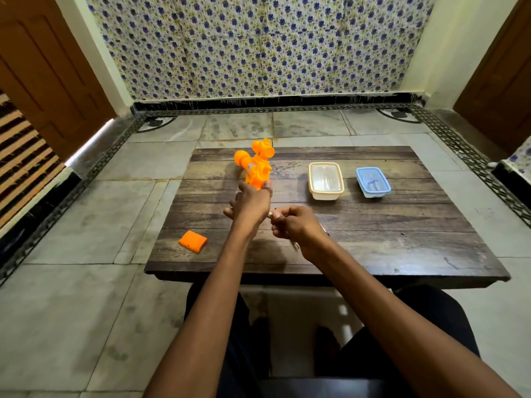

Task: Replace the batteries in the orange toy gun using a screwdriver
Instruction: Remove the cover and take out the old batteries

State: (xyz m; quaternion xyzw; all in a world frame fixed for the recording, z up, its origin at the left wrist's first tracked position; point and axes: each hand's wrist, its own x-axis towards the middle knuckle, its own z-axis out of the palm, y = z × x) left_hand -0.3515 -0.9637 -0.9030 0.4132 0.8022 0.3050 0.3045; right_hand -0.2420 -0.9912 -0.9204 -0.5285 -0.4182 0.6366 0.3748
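Single view, head-worn and wide-angle. The scene is seen from above the near edge of the wooden table [388, 242], with the lens directed forward and downward. The left hand [250, 202] and right hand [296, 225] are caught close, near mid-frame, the forearms entering from below. The whole tabletop, the floor [86, 225] and the wall cloth [258, 44] are included. Edge lines appear bowed, probably by the lens.

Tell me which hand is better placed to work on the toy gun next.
Probably right: the left hand grips the orange toy gun upright, and the right hand pinches a small item beside it.
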